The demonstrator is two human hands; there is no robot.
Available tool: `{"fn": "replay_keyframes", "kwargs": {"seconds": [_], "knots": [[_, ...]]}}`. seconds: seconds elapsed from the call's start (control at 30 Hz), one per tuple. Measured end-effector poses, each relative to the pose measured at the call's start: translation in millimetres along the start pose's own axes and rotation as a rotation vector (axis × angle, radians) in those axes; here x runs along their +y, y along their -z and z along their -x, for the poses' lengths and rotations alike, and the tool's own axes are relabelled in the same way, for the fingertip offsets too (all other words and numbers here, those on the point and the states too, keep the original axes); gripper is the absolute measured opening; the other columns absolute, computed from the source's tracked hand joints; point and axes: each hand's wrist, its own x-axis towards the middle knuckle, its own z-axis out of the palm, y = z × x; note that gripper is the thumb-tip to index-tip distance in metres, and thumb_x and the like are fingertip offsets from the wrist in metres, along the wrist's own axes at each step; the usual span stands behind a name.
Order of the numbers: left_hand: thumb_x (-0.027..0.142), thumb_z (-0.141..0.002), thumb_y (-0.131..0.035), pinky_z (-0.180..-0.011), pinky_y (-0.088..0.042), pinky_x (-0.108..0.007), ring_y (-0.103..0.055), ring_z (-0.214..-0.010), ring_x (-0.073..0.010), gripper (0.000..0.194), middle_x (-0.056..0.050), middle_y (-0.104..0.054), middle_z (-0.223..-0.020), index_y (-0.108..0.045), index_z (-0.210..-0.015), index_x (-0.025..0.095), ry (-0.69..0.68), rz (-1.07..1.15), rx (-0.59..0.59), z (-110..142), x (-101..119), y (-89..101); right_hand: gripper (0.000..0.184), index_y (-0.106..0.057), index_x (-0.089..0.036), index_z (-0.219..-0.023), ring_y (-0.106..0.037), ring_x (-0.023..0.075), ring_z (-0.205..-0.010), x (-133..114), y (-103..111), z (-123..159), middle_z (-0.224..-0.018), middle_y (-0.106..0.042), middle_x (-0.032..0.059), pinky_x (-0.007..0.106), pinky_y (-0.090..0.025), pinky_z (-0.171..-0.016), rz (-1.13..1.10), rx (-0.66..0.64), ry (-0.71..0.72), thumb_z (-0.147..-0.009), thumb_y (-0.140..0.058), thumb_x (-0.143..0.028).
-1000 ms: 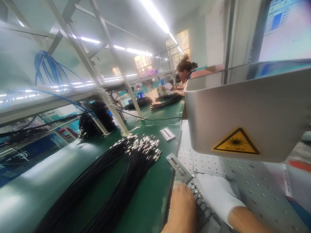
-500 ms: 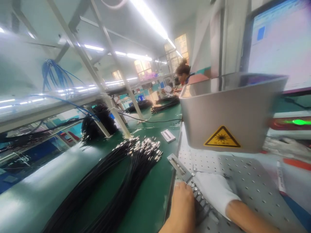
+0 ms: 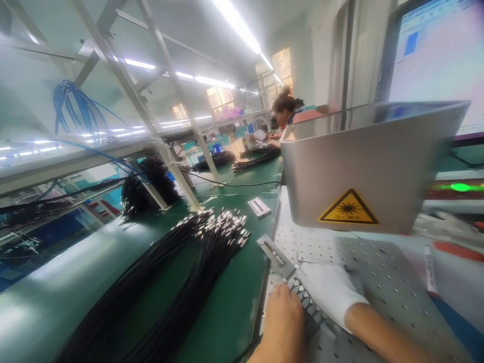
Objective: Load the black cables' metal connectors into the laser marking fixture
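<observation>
My left hand [image 3: 284, 318] is bare, with its fingers curled closed at a row of small metal connectors [image 3: 302, 292]. Whatever those fingers pinch is hidden. The connectors sit side by side in a slotted metal fixture [image 3: 278, 258], which lies slantwise at the edge of a perforated metal plate [image 3: 374, 292]. On the other side of the row, my right hand [image 3: 330, 292] wears a white glove. Its fingers are pressed together against the fixture, their tips partly hidden. Black cable shows beneath my left wrist.
Bundled black cables [image 3: 185, 277] with metal ends lie on the green table [image 3: 227, 312]. A second slotted metal piece [image 3: 259, 207] rests beyond them. A grey box [image 3: 363, 171] with a laser warning sign overhangs the plate. A marker [image 3: 430, 272] lies right; a person [image 3: 285, 108] sits beyond.
The view has shifted slightly, so most table items appear a little higher and further left. Both hands stay at the connector row, with only slight movement.
</observation>
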Motion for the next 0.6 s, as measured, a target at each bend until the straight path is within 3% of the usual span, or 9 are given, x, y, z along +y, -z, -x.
{"fn": "replay_keyframes", "kwargs": {"seconds": [0.13,0.27,0.33,0.43,0.6], "knots": [[0.000,-0.079,-0.042,-0.095,-0.046,-0.044,-0.058,-0.101,-0.0289,0.032,-0.017,-0.066,-0.095,-0.066,-0.098,0.008,-0.005,0.005,0.094,-0.1,0.4,-12.6,0.038,-0.070,-0.016,-0.099,-0.067,0.0255,-0.093,-4.4,6.5,3.0,-0.097,-0.071,0.0136,0.033,-0.047,-0.079,0.035,-0.039,-0.004,-0.098,-0.033,-0.022],[-0.002,-0.078,-0.040,-0.093,-0.047,-0.044,-0.059,-0.103,-0.0303,0.037,-0.015,-0.065,-0.098,-0.062,-0.105,0.009,0.007,0.011,0.084,2.8,0.3,-20.7,0.036,-0.070,-0.016,-0.096,-0.067,0.0269,-0.092,-2.4,7.3,-0.7,-0.094,-0.070,0.0123,0.038,-0.049,-0.079,0.010,-0.083,-0.005,-0.098,-0.034,-0.019],[-0.003,-0.077,-0.038,-0.094,-0.047,-0.045,-0.059,-0.103,-0.0307,0.039,-0.016,-0.064,-0.100,-0.061,-0.106,0.009,0.011,0.010,0.095,3.6,2.8,-18.3,0.029,-0.068,-0.014,-0.100,-0.066,0.0239,-0.091,-1.1,4.3,0.5,-0.095,-0.069,0.0107,0.039,-0.051,-0.081,-0.026,-0.079,-0.017,-0.100,-0.041,-0.027],[-0.003,-0.077,-0.038,-0.099,-0.046,-0.047,-0.059,-0.108,-0.0325,0.038,-0.019,-0.064,-0.104,-0.061,-0.106,0.005,0.026,0.001,0.042,2.8,7.7,-8.8,0.032,-0.063,-0.016,-0.110,-0.062,0.0193,-0.096,1.3,-0.8,11.1,-0.109,-0.064,0.0084,0.040,-0.052,-0.088,-0.096,-0.013,-0.022,-0.097,-0.054,-0.044],[0.001,-0.085,-0.035,-0.101,-0.045,-0.046,-0.057,-0.113,-0.0319,0.035,-0.019,-0.065,-0.108,-0.064,-0.105,0.005,0.088,0.041,-0.004,2.6,6.3,7.7,0.026,-0.061,-0.023,-0.114,-0.059,0.0184,-0.100,12.5,3.5,27.6,-0.119,-0.059,0.0075,0.037,-0.053,-0.087,-0.194,0.175,-0.012,-0.097,-0.056,-0.042]]}}
